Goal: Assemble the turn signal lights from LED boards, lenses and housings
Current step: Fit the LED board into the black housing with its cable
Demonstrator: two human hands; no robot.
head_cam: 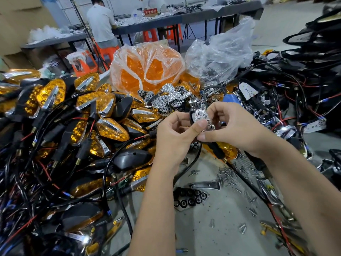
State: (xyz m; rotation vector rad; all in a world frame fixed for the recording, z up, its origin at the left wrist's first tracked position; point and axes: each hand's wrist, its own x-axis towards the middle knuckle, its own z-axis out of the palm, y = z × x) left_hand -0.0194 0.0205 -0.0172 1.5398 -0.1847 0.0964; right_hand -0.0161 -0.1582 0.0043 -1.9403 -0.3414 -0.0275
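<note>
My left hand (175, 133) and my right hand (234, 126) meet at the centre and together pinch a black housing with a chrome reflector (200, 115) seated in it. Its black stem and wire (195, 159) hang down between my wrists. A heap of finished amber turn signals (108, 128) with black stems fills the left. Loose chrome reflectors (166, 99) lie just beyond my hands. A plastic bag of amber lenses (147, 69) stands behind them. Black housings with LED boards and red wires (258, 97) pile up at the right.
A clear bag of small parts (219, 56) sits beside the amber bag. Several screws (232, 176) are scattered on the grey table (212, 228), near a chrome reflector (190, 199) and a chrome trim piece (206, 185). A person in white works at a far table (166, 21).
</note>
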